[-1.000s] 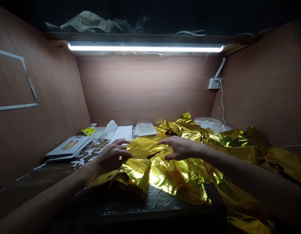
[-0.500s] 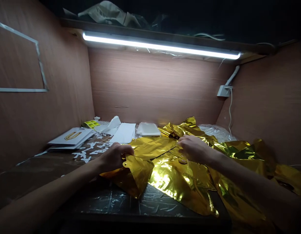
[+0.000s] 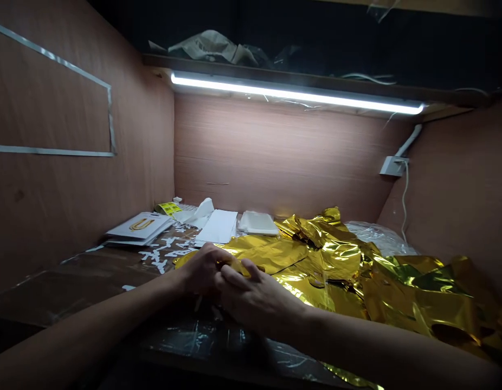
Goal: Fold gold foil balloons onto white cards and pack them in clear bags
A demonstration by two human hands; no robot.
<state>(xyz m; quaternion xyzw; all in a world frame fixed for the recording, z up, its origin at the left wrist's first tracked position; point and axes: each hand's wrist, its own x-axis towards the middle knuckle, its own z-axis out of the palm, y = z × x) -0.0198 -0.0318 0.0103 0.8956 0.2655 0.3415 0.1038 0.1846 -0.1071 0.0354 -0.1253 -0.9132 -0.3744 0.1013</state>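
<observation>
My left hand (image 3: 202,268) and my right hand (image 3: 259,298) meet over the front of the table. Both are closed on a flat gold foil balloon (image 3: 237,264), of which only a small part shows between the fingers; the rest of it is hidden behind them. More shiny gold foil balloons (image 3: 336,260) lie spread and crumpled just behind and to the right of my hands. My right forearm crosses in front of that foil.
White cards (image 3: 142,224) printed with a gold U are stacked at the left. White paper scraps (image 3: 155,257), white sheets (image 3: 217,226) and a clear-wrapped stack (image 3: 258,223) lie along the back. Clear plastic (image 3: 379,237) sits at the back right, below a socket box (image 3: 393,166).
My right hand has come left and toward me from the foil pile to join my left hand. The foil flap that hung from my left hand is now gathered between both hands.
</observation>
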